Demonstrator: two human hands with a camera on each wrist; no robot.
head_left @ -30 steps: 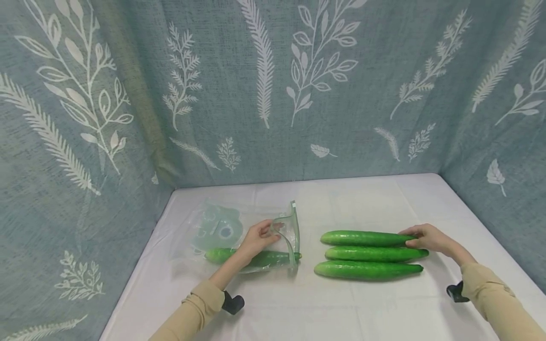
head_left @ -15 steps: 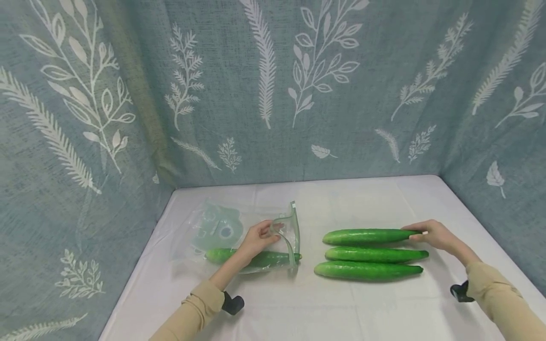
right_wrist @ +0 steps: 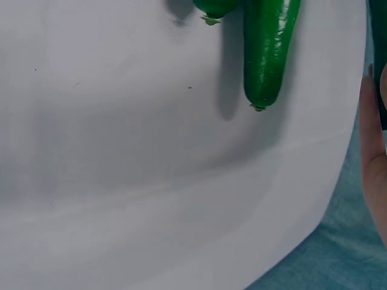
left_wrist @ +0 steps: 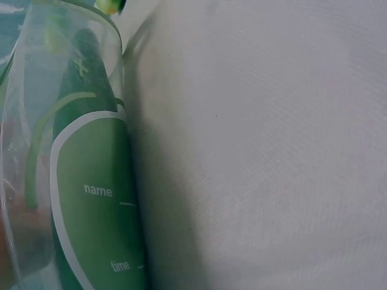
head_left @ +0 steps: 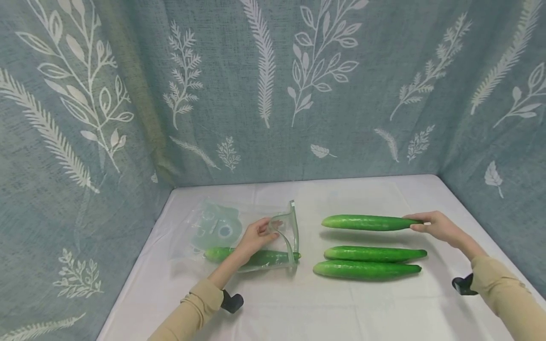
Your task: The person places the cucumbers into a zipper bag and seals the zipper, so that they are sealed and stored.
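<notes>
In the head view my left hand (head_left: pixel 256 239) pinches the open mouth of a clear zip bag (head_left: pixel 251 213) lying on the table. One cucumber (head_left: pixel 273 259) lies inside, its dark end at the bag's mouth. The left wrist view shows the bag's green label (left_wrist: pixel 91 163), printed "name" and "time", over that cucumber. My right hand (head_left: pixel 441 228) grips the dark end of a second cucumber (head_left: pixel 367 222) between thumb and fingers. It hangs level above the table, its shadow beneath. Nearer me lie two more cucumbers, one behind (head_left: pixel 375 254), one in front (head_left: pixel 367 269).
A white cloth covers the table (head_left: pixel 324 308). Blue-green curtains (head_left: pixel 273 156) with white leaf prints stand around its back and sides. A black wrist camera (head_left: pixel 232 302) sits below the left cuff, and another camera (head_left: pixel 464 285) below the right.
My right hand has moved to the far cucumber's end and lifted it away from the other two, up and toward the back. The left hand and the bag stay in place.
</notes>
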